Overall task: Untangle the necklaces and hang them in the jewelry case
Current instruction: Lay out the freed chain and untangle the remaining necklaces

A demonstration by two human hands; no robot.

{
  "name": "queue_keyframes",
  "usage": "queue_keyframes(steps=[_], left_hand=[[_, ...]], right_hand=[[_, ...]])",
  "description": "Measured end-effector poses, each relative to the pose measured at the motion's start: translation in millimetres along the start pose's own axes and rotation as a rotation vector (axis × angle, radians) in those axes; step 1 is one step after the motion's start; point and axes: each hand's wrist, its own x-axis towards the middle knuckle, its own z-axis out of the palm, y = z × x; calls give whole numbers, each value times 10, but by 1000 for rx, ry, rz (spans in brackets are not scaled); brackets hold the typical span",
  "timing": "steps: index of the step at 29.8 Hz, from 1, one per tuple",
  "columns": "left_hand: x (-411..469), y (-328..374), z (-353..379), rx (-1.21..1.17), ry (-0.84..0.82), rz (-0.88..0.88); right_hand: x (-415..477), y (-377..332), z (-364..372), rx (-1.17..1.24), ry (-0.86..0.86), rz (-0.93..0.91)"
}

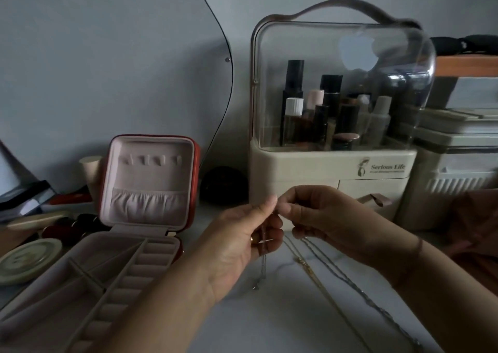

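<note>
Necklaces (307, 266): left hand (250, 234) and right hand (315, 215) both pinch one thin chain (263, 266). Tugging hard could tighten the tangle.

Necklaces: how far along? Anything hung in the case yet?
Done: jewelry case stands open; its lid hooks are bare, so nothing is hung. In hand: left hand and right hand pinch a thin silver chain that dangles between them. To do: a gold chain and a twisted silver chain lie on the table, then hanging all three.

One head-worn camera looks forward and down, close over the tabletop (269, 325).
</note>
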Motion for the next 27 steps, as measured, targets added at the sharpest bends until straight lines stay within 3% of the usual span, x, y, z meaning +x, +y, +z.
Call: queue_keyframes(steps=[3,15,20,27], left_hand=[[-10,-6,8,9,6,-16],[-4,-38,20,-43,-5,-62],[21,-65,18,-72,89,-105],[16,-76,22,-111,87,-83]], right_hand=[[-9,11,-8,-94,42,-30],[18,39,-14,216,23,-88],[34,53,-33,187,35,-76],[21,43,-72,167,39,-63]])
